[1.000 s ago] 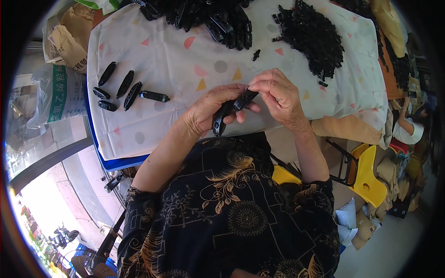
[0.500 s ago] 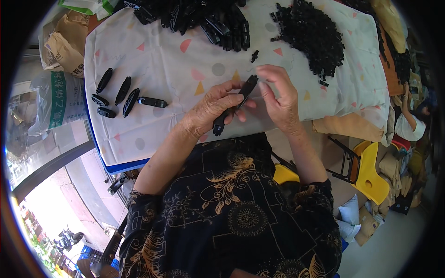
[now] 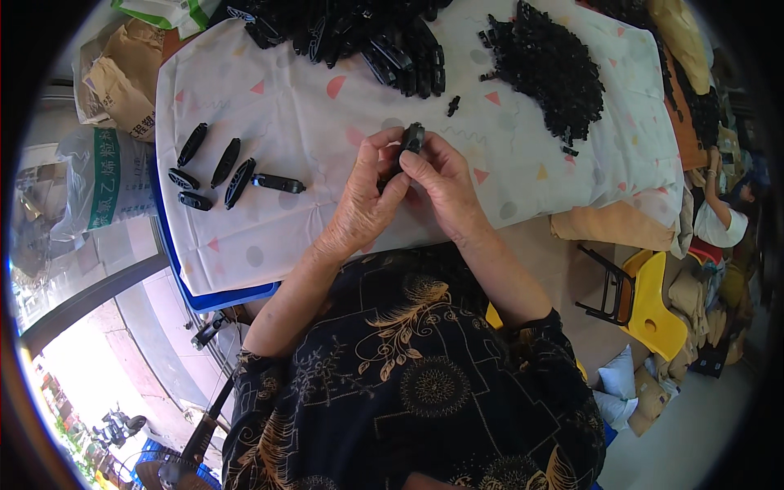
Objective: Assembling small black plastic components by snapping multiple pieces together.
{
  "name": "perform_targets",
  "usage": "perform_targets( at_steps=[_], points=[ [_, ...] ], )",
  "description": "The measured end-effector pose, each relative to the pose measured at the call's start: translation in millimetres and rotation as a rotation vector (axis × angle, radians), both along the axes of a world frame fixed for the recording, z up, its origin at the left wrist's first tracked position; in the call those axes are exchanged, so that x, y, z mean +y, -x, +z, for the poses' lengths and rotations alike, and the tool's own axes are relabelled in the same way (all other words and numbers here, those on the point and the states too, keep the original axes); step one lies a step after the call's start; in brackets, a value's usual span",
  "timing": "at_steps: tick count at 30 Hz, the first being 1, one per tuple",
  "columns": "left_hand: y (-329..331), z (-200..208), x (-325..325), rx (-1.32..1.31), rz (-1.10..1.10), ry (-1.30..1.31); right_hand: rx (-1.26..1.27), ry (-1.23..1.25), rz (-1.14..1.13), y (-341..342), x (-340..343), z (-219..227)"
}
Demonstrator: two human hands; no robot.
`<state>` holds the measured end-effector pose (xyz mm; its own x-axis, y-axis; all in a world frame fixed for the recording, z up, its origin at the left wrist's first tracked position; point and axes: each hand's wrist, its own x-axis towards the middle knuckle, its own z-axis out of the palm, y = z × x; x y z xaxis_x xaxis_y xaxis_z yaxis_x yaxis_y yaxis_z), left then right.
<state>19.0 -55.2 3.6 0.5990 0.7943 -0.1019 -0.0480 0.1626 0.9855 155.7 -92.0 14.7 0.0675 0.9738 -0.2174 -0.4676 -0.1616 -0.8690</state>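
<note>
Daylit through glass at lower left, with a fan near the bottom edge and a yellow chair on pale floor at right. Spread over the table: white cloth printed with pink, yellow and grey shapes, above a blue edge at its near left. Brown paper bag and clear plastic bag with a green band, both beside its left side. Toward the far edge, heap of oval parts; right of it, heap of small pieces, both black. Lying apart between, one small piece; at left, six loose parts. Farther right, person in a white top. Just above the cloth's near half, long black part, clasped by left hand and right hand, with right thumb laid on its face. Partly hidden by the fingers; cannot tell their exact hold behind it.
</note>
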Motion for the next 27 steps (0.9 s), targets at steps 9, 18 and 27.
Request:
perform_targets(
  at_steps=[9,18,27],
  points=[
    [18,9,7,0.037,-0.035,-0.046,-0.003,0.006,0.090,0,4,-10],
    [117,56,60,1.035,-0.181,-0.780,-1.706,-0.276,-0.110,-79,36,-8],
    [16,63,125,0.835,-0.118,-1.276,-1.637,-0.315,-0.147,-94,51,-25]
  ],
)
